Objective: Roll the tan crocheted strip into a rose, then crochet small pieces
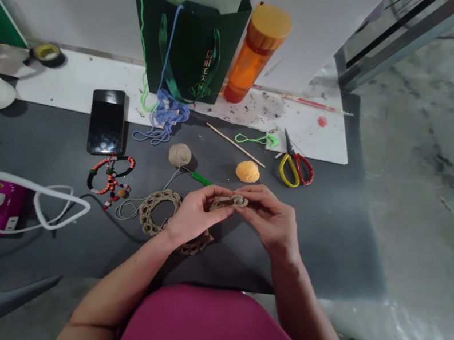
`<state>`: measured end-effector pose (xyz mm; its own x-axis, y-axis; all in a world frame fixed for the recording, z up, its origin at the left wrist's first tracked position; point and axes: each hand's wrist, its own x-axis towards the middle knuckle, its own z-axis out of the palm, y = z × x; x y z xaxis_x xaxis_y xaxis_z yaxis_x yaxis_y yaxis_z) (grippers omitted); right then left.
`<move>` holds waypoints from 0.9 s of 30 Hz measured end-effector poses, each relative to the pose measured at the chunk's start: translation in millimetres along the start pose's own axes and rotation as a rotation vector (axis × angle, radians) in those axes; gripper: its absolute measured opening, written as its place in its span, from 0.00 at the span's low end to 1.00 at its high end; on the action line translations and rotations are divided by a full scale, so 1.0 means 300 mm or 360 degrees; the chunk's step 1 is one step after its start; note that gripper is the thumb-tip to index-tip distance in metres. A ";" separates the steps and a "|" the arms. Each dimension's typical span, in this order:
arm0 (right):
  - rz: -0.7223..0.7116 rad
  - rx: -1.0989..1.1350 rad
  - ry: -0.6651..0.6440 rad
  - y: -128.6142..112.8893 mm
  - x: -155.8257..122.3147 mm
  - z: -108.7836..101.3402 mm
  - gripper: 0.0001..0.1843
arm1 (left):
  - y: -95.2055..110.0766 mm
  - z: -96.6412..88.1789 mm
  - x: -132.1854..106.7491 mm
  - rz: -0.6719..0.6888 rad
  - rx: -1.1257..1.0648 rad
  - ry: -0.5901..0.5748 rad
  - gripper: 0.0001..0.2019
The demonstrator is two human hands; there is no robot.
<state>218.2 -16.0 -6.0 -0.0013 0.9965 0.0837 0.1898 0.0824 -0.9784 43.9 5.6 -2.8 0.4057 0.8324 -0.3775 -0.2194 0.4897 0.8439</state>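
Fingers (219, 195) of the left hand (193, 216) and right hand (267, 218) clamp a coiled jute cord piece (229, 202) over the bench (335, 244); farther off, blue and green cords (169, 110) trail from an open dark green paper bag (193, 48).

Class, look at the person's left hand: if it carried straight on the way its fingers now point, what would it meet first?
The left hand would meet the coiled twine piece first, as its fingertips already touch it. The right hand appears next in line, though depth is hard to judge from this view.
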 end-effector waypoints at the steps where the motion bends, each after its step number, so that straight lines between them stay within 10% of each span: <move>1: -0.0015 -0.0028 0.0048 -0.002 -0.001 0.003 0.09 | 0.000 0.002 -0.002 0.0051 0.0072 0.0035 0.10; 9: -0.0110 -0.0300 0.0178 -0.009 -0.008 0.009 0.05 | 0.011 0.013 -0.026 0.0361 0.0629 0.0144 0.07; 27: -0.0189 -0.0512 0.0009 -0.023 -0.011 0.006 0.09 | 0.010 0.013 -0.023 0.0110 0.0461 0.0118 0.09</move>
<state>214.9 -19.8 0.2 -0.0365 0.9800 0.1954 0.4888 0.1880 -0.8519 43.8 0.2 3.9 0.3302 0.8831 -0.3334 0.0223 0.3458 0.9380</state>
